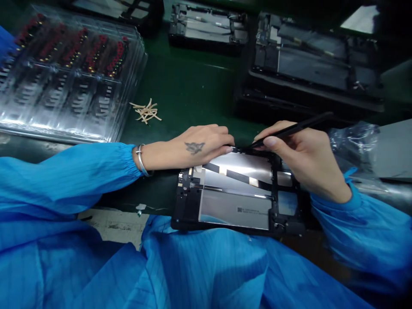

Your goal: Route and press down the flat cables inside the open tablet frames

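Here's the flat black tablet-like device with silver inner panels [236, 208], lying open at the green counter's [193, 81] near edge. The right hand [305, 150] pinches a slim black stick-like tool [299, 128] at its far rim, seemingly mid-job; what's left, can't tell. The left hand [199, 148], fingers curled, covers part of that rim, grip hidden. Thin beige strips [147, 112], clear plastic trays [58, 122] and stacked black devices [313, 64] lie beyond, out of the way.

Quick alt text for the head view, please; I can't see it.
The right hand holds a slim black tool at the far edge of a flat black device with exposed insides, the left hand touching that same edge. Beyond are pale strips, clear trays of small parts to the left, and similar devices at the back.
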`<state>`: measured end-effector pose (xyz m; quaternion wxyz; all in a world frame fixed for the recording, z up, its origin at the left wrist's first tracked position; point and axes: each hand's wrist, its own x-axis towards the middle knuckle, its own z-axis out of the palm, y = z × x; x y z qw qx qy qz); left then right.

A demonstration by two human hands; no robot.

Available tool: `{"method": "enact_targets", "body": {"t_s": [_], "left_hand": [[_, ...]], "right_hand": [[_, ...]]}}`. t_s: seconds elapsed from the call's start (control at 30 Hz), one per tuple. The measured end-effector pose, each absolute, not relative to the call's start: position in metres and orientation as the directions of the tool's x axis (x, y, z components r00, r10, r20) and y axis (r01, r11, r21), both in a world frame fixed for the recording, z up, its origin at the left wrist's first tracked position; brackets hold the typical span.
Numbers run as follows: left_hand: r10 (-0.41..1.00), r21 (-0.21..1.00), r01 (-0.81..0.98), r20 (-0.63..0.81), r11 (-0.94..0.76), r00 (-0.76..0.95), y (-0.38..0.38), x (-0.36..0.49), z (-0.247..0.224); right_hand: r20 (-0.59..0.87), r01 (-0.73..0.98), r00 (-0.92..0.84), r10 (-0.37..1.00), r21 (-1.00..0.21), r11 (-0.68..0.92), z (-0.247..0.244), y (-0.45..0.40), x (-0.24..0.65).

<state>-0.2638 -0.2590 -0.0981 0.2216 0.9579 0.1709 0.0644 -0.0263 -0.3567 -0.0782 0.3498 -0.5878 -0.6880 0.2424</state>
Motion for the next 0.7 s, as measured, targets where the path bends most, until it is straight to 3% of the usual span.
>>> {"method": "enact_targets", "body": {"t_s": [0.7], "left_hand": [[0.341, 0.448, 0.265, 0.098, -0.854, 0.935, -0.257, -0.265, -0.104]], "right_hand": [[0.119, 0.567, -0.010, 0.993, -0.817, 0.104, -0.069, -0.358, -0.033]]}}
